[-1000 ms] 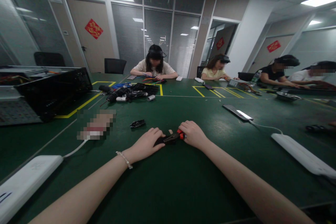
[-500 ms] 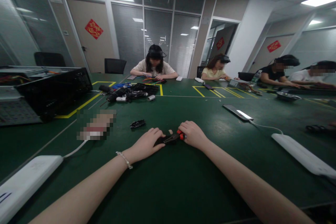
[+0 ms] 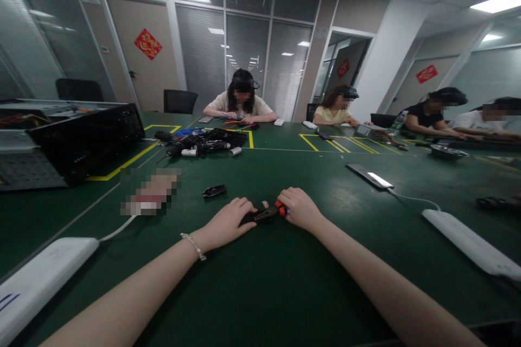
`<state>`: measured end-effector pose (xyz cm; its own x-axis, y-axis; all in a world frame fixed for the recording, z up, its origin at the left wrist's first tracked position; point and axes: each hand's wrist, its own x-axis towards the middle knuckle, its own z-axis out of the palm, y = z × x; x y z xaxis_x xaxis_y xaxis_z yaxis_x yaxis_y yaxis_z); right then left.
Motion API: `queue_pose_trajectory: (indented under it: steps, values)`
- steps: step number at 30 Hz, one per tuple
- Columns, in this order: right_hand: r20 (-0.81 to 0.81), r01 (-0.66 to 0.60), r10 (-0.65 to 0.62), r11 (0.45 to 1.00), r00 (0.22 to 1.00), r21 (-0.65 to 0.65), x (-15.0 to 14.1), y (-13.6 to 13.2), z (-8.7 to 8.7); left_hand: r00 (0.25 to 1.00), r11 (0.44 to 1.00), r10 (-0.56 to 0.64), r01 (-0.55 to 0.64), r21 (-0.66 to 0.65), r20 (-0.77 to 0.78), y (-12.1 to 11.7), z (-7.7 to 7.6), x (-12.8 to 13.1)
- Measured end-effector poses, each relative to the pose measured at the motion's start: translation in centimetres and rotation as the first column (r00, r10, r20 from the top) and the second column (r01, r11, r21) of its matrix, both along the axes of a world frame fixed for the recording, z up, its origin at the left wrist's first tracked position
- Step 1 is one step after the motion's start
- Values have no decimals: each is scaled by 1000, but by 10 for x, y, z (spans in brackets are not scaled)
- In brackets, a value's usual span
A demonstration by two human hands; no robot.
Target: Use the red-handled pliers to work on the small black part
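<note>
My left hand [image 3: 228,221], a bead bracelet at its wrist, rests on the green table [image 3: 260,282] with curled fingers pressed on a small black part [image 3: 247,218]. My right hand [image 3: 299,208] is closed round the red handles of a pair of pliers [image 3: 269,213], whose dark jaws point left at that black part. A small pale piece [image 3: 265,204] lies just behind the pliers. Another small black part [image 3: 214,191] lies on the table a little to the left and further back.
A white power bank [image 3: 38,282] with a cable lies near left, another white power bank [image 3: 472,243] near right, cabled to a phone [image 3: 369,176]. An open black computer case [image 3: 69,141] stands at far left. A heap of tools [image 3: 199,143] lies further back. Several people work across the table.
Neither hand has visibly moved; only the camera has shifted very slightly.
</note>
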<state>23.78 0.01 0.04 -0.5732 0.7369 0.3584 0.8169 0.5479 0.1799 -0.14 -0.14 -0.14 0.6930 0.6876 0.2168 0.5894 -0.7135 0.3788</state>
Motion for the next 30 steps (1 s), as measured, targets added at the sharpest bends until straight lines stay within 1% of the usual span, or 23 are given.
queue_pose_trajectory:
  steps: [9, 18, 27, 30]
  values:
    - [8, -17, 17, 1000, 1000, 11, 2, 2, -3, 1000, 1000, -5, 5, 17, -10, -3, 5, 1]
    - [-1, -22, 22, 1000, 1000, 6, 3, 3, -4, 1000, 1000, -2, 2, 10, -6, -2, 1, 1]
    - [-12, -35, 35, 999, 999, -8, 3, 4, -4, 1000, 999, -18, 17, 38, 1, -1, 1, 0]
    - [-14, -29, 29, 1000, 999, -7, 3, 4, -4, 1000, 1000, -12, 12, 28, 4, -1, 1, 0]
